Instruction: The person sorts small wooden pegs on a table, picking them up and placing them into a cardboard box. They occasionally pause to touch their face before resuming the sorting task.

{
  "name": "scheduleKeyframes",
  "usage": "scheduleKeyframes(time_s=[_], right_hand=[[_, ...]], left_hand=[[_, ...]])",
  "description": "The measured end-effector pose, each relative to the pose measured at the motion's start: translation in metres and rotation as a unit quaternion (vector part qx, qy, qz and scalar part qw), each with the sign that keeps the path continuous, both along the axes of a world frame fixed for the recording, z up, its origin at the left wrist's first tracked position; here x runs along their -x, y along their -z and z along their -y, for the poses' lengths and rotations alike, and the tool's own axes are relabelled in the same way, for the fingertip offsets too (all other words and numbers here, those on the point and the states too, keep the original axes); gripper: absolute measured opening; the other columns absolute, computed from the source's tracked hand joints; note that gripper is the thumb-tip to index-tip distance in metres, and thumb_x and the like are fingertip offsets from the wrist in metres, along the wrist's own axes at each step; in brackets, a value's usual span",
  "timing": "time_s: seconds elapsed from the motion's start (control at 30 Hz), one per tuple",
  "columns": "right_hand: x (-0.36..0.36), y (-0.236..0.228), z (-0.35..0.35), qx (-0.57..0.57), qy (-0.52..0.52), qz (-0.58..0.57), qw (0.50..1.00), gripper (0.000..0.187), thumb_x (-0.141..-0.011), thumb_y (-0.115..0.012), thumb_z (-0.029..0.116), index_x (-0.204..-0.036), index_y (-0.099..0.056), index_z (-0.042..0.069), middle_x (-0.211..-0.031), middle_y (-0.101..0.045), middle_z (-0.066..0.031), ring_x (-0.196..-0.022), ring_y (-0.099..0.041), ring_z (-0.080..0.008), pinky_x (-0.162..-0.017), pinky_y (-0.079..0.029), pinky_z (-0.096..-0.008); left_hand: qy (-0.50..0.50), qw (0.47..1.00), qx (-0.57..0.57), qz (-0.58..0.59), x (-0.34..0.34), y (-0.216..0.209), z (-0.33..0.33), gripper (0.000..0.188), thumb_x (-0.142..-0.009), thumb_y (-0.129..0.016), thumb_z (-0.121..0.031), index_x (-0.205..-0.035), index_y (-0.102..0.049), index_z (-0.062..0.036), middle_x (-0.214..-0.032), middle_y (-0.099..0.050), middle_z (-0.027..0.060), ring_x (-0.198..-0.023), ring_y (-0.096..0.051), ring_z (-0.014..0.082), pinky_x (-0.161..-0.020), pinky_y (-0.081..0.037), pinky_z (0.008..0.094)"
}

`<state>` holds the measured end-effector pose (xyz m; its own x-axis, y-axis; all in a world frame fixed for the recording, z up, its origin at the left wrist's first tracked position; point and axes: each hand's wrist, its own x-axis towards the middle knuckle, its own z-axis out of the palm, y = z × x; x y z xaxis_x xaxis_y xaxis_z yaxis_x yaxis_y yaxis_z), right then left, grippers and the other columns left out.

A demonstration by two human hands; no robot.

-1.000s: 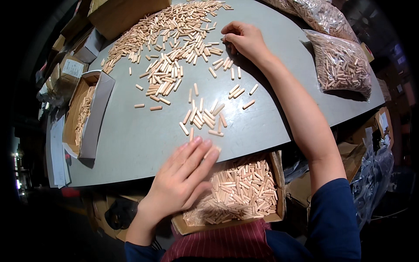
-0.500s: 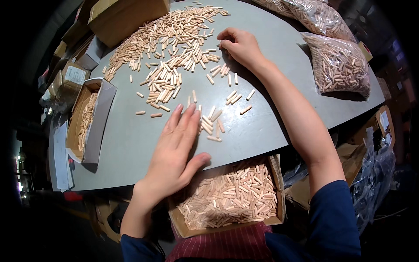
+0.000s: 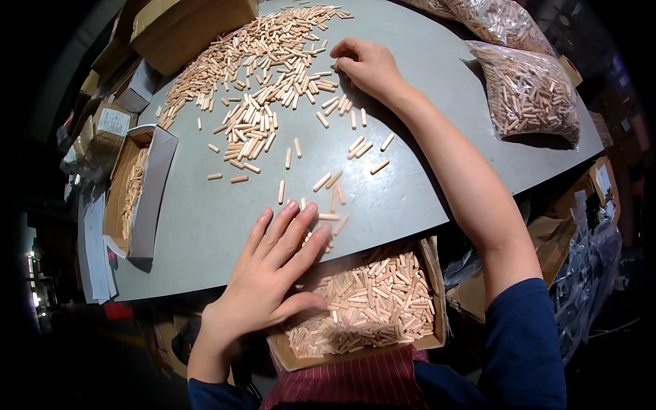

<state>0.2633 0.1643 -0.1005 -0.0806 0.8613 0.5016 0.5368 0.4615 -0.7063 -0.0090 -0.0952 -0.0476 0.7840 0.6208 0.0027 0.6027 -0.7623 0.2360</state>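
Note:
My left hand (image 3: 268, 273) lies palm down with fingers spread across the table's front edge. Its fingertips cover a few small wooden dowels, and more loose dowels (image 3: 322, 182) lie just beyond them. Under the edge, partly behind my thumb, a cardboard box (image 3: 440, 301) is full of dowels (image 3: 383, 294). Farther off, my right hand (image 3: 371, 68) rests on the table beside the large dowel pile (image 3: 239, 65). Its fingers are curled in toward the thumb, and whatever they may hold is hidden.
At the left of the grey table (image 3: 424, 34) stands a narrow open box (image 3: 160, 184) with dowels inside. A large carton (image 3: 191, 31) borders the pile. Clear plastic bags of dowels (image 3: 529, 89) sit on the right. Crumpled plastic sheeting (image 3: 588, 266) hangs below the table's right side.
My left hand has moved back toward me, its fingers spreading, and several dowels near it have shifted toward the front edge. The right hand stays curled near the pile.

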Motion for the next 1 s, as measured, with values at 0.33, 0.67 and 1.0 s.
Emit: scheduleKeyframes(time_s=[0.33,0.67,1.0], right_hand=[[-0.003,0.006,-0.006,-0.013,-0.004,0.024,1.0,0.028,-0.092,-0.068,0.016,-0.116,-0.071,0.004,-0.094,-0.075,-0.0061,-0.073,-0.067,-0.0117,-0.066,-0.055,-0.0272],[-0.004,0.004,-0.007,-0.011,-0.008,0.034,0.999,0.027,-0.092,-0.066,0.015,-0.116,-0.072,0.003,-0.093,-0.075,-0.0055,-0.069,-0.066,-0.0104,-0.063,-0.055,-0.0263],[-0.005,0.003,-0.008,-0.002,-0.01,0.004,1.0,0.028,-0.091,-0.066,0.013,-0.116,-0.071,0.001,-0.09,-0.074,-0.0077,-0.066,-0.066,-0.0109,-0.061,-0.056,-0.0271]], left_hand=[[-0.214,0.828,0.24,0.46,0.024,0.02,-0.007,0.094,-0.104,-0.029,-0.071,-0.157,-0.033,0.0065,-0.162,-0.037,0.022,-0.151,-0.036,0.0342,-0.125,-0.024,0.0445],[-0.205,0.828,0.256,0.455,0.017,0.017,-0.015,0.092,-0.105,-0.023,-0.07,-0.156,-0.036,0.0066,-0.16,-0.04,0.0225,-0.151,-0.035,0.0334,-0.126,-0.022,0.0439],[-0.135,0.859,0.286,0.403,-0.009,0.012,-0.05,0.068,-0.113,-0.029,-0.047,-0.153,-0.042,0.0064,-0.158,-0.044,0.0181,-0.148,-0.039,0.0277,-0.123,-0.025,0.038]])
